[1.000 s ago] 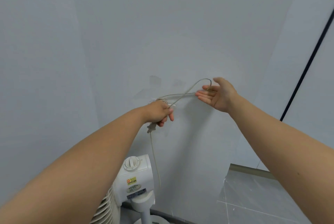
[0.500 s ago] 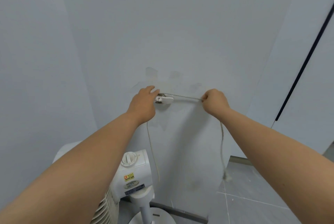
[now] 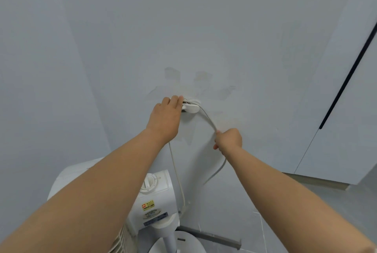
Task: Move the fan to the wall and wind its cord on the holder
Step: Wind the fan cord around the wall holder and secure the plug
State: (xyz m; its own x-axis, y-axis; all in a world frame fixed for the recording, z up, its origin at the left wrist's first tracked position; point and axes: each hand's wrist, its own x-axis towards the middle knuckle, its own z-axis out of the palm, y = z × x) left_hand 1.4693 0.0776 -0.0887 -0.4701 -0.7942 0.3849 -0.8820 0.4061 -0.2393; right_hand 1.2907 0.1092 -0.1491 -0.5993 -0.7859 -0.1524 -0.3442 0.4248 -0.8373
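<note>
A white pedestal fan point(image 3: 155, 199) stands close to the grey wall, its control box and dial below my arms. A small white cord holder point(image 3: 191, 107) is fixed to the wall with turns of cord on it. My left hand point(image 3: 166, 119) rests against the holder's left side, fingers extended onto the wound cord. The pale cord point(image 3: 208, 119) arcs from the holder down to my right hand point(image 3: 228, 139), which grips it in a fist. Below that fist the cord hangs in a blurred loop. Another stretch drops from under my left hand to the fan.
The wall point(image 3: 204, 28) fills most of the view, with patchy marks around the holder. A white door panel with a black vertical strip point(image 3: 346, 81) is at the right. Grey tiled floor point(image 3: 306, 212) and a dark skirting lie below. The fan's round base point(image 3: 177, 242) sits by the wall.
My right hand has swung down and right with the cord, from level with the holder to below it. My left hand stays at the holder.
</note>
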